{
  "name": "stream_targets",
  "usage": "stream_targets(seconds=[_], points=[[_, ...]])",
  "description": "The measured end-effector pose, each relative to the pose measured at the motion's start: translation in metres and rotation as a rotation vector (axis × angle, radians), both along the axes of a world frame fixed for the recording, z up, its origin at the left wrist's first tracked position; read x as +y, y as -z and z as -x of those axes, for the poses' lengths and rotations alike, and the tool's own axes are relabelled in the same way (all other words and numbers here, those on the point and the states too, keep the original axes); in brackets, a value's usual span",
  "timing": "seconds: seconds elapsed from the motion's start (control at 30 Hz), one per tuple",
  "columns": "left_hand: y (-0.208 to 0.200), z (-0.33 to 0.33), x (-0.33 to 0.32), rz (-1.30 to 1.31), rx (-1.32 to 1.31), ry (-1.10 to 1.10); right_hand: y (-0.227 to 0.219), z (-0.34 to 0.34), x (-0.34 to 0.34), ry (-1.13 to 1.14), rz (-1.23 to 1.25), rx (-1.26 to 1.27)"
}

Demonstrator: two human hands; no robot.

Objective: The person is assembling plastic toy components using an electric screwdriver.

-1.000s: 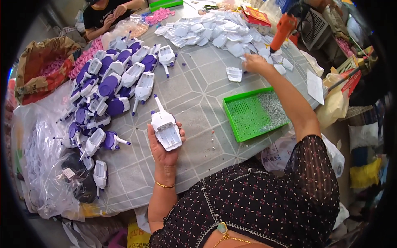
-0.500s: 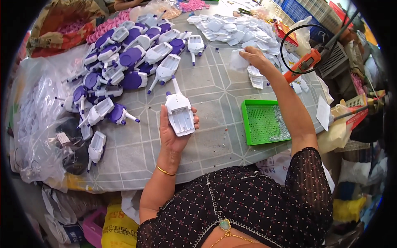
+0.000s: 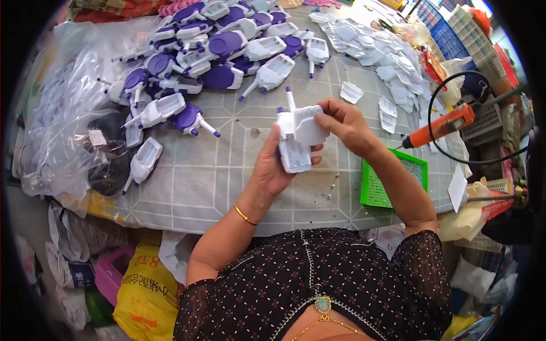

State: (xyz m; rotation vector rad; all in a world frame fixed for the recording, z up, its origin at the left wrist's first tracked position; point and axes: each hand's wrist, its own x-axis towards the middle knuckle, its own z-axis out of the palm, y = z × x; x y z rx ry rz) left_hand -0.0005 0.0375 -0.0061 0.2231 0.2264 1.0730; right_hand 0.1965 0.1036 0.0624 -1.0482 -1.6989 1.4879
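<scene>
My left hand (image 3: 269, 167) is closed around a white plastic housing (image 3: 297, 159) with an open compartment, purple knobs and a short stem pointing away from me. A white flat cover (image 3: 310, 127) is pinched in my right hand (image 3: 348, 124), between thumb and fingers. The cover lies over the upper right part of the housing and hides it. Whether the two parts touch, I cannot tell. Two loose white covers, one of them a single piece (image 3: 351, 92), rest on the table beyond my right hand.
White and purple housings (image 3: 226, 44) are heaped at the far left, beside clear plastic bags (image 3: 62, 122). White covers (image 3: 392, 74) are piled at the far right. An orange electric screwdriver (image 3: 443, 126) hangs above a green tray (image 3: 365, 196) of small metal pieces, near my right forearm.
My right hand has come back from the pile of covers with the white cover, bringing it over the housing. The view has shifted too, and the left hand still holds the housing.
</scene>
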Motion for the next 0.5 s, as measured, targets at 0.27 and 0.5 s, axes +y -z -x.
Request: stream_targets(seconds=[0.27,0.5], points=[[-0.006,0.004,-0.004,0.014,0.068,-0.100,-0.009,0.021,-0.022,0.252,0.124,0.327],[-0.013,0.006,-0.005,0.012,0.026,-0.116,0.003,0.013,-0.036,0.209,-0.062,0.111]])
